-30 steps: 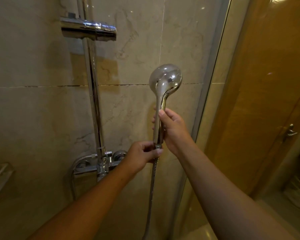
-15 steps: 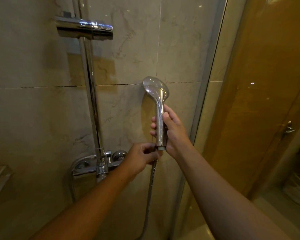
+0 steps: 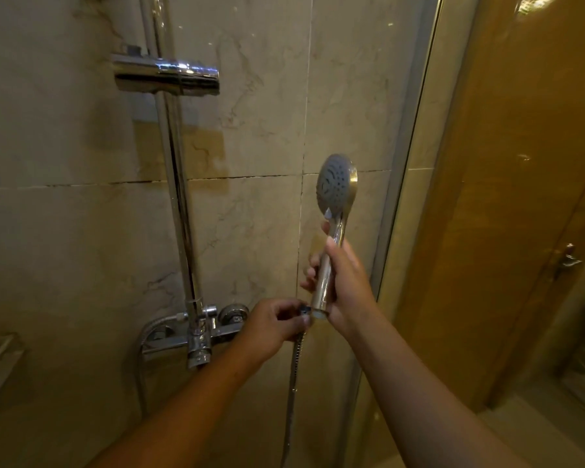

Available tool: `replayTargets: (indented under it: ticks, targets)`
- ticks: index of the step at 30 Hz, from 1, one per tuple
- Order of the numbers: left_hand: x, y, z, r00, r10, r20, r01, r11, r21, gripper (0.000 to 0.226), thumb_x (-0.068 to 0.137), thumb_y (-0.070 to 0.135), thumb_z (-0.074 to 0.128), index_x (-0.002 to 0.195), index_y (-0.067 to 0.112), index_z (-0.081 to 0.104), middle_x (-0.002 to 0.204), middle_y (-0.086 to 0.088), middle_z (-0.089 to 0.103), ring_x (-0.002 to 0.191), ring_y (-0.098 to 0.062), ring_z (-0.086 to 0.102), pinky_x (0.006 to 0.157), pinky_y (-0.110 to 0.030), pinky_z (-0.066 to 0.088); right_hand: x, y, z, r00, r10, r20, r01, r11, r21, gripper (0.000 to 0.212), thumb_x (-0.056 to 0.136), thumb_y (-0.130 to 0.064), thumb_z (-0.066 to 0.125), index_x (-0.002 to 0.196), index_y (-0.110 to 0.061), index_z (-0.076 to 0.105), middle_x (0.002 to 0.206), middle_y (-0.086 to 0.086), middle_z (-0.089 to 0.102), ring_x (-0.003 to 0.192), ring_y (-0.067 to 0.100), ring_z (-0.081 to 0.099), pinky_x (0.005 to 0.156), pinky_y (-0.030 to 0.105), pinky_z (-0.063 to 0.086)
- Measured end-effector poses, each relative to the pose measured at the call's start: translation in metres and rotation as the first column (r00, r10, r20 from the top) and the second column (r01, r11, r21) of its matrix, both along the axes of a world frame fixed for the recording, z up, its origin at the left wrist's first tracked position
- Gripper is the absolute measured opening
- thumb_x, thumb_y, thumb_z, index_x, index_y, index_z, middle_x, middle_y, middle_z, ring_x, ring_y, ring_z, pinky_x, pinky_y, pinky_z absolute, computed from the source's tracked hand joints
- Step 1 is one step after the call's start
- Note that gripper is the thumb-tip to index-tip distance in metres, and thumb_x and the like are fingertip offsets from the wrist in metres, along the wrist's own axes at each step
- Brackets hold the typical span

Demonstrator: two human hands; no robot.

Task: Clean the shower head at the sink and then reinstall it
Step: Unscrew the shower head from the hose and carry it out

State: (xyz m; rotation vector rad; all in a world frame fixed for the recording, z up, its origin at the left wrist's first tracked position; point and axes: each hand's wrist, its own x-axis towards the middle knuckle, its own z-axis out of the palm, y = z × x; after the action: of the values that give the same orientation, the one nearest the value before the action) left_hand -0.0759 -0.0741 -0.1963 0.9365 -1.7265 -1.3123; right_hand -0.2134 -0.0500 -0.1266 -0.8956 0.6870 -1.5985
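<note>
Marbled beige wall tiles (image 3: 81,231) back the stall, where the left hand (image 3: 271,327) pinches the end of the ribbed metal hose (image 3: 293,383). The right hand (image 3: 347,292) curls round the smooth chrome handle of the shower head (image 3: 336,187). It is held upright and has now been turned to show its grey dotted face. It seems unscrewed and ready for the sink.

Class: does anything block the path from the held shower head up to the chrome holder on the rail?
Nothing visible does. The right hand grips the shower head below and right of the holder, with only bare wall tile behind the gap.
</note>
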Motion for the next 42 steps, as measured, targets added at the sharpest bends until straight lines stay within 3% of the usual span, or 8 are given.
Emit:
replayTargets:
  ticks: [3,5,12,17,21,24,32,42]
  targets:
    - [0.002,-0.001,-0.008,1.0,0.023,0.0,-0.023,0.999,0.039,0.021,0.088,0.011,0.07,0.108,0.015,0.072,0.092,-0.005,0.073,0.09,-0.023,0.071,0.082,-0.036,0.059,-0.005,0.007,-0.013,0.977,0.122,0.174,-0.136,0.988,0.069,0.048,0.095,-0.038,0.058,0.136,-0.014,0.049,0.065,0.0,0.043,0.047,0.009,0.044,0.039,0.02,0.039]
    - [0.003,-0.001,-0.012,0.999,0.02,0.038,-0.021,0.999,0.032,0.025,0.088,0.017,0.07,0.113,0.016,0.07,0.094,-0.003,0.073,0.091,-0.02,0.072,0.082,-0.033,0.059,-0.01,0.011,-0.021,0.978,0.128,0.164,-0.137,0.989,0.048,0.047,0.09,-0.034,0.064,0.128,-0.013,0.047,0.065,0.0,0.041,0.045,0.008,0.041,0.036,0.018,0.036]
    - [-0.003,0.005,-0.013,0.997,0.01,0.071,-0.011,1.0,0.005,0.026,0.09,0.015,0.068,0.115,0.01,0.068,0.102,-0.006,0.072,0.088,-0.013,0.071,0.07,-0.017,0.055,-0.026,0.023,-0.063,0.983,0.016,0.182,-0.045,0.987,0.153,0.031,0.093,-0.026,0.058,0.122,-0.018,0.052,0.077,0.006,0.056,0.059,0.016,0.053,0.053,0.029,0.048]
    - [-0.006,0.008,-0.014,0.997,-0.005,0.072,0.006,1.0,-0.009,0.023,0.088,0.017,0.069,0.112,0.016,0.07,0.101,-0.002,0.072,0.091,-0.013,0.069,0.073,-0.019,0.056,-0.033,0.033,-0.095,0.998,0.007,-0.06,0.013,0.948,0.317,0.013,0.098,-0.019,0.056,0.106,-0.013,0.05,0.063,0.002,0.049,0.05,0.015,0.045,0.044,0.025,0.038]
    - [-0.006,0.011,-0.015,0.996,-0.031,0.088,0.034,0.999,-0.029,0.021,0.088,0.018,0.07,0.108,0.021,0.07,0.101,0.0,0.073,0.094,-0.012,0.07,0.082,-0.025,0.058,-0.027,0.041,-0.102,0.959,-0.03,-0.281,0.097,0.969,0.227,0.021,0.099,-0.031,0.057,0.099,-0.01,0.054,0.065,0.002,0.055,0.053,0.015,0.052,0.05,0.028,0.046]
    - [-0.005,0.011,-0.017,0.996,-0.006,0.087,0.008,1.0,-0.018,0.023,0.086,0.023,0.072,0.108,0.023,0.07,0.102,0.003,0.073,0.095,-0.008,0.069,0.088,-0.031,0.058,-0.021,0.047,-0.1,0.952,-0.051,-0.303,0.104,0.981,0.162,0.018,0.098,-0.024,0.059,0.104,-0.008,0.056,0.075,0.007,0.062,0.061,0.017,0.058,0.057,0.031,0.052]
    - [-0.005,0.015,-0.022,0.998,0.056,-0.003,-0.056,0.997,0.056,0.029,0.081,0.019,0.077,0.109,0.014,0.071,0.101,-0.001,0.074,0.097,-0.012,0.07,0.087,-0.024,0.055,-0.008,0.047,-0.121,0.919,-0.057,-0.391,0.121,0.982,0.142,0.011,0.089,-0.012,0.069,0.096,-0.019,0.064,0.059,0.005,0.053,0.044,0.015,0.045,0.042,0.027,0.041]
    - [0.0,0.019,-0.028,0.998,0.029,-0.053,-0.027,0.999,0.043,0.024,0.086,0.018,0.071,0.11,0.013,0.072,0.104,-0.009,0.074,0.095,-0.013,0.07,0.085,-0.028,0.057,-0.006,0.044,-0.128,0.855,-0.064,-0.515,0.138,0.985,0.106,0.014,0.093,-0.014,0.065,0.095,-0.002,0.058,0.052,0.009,0.052,0.045,0.02,0.048,0.047,0.03,0.044]
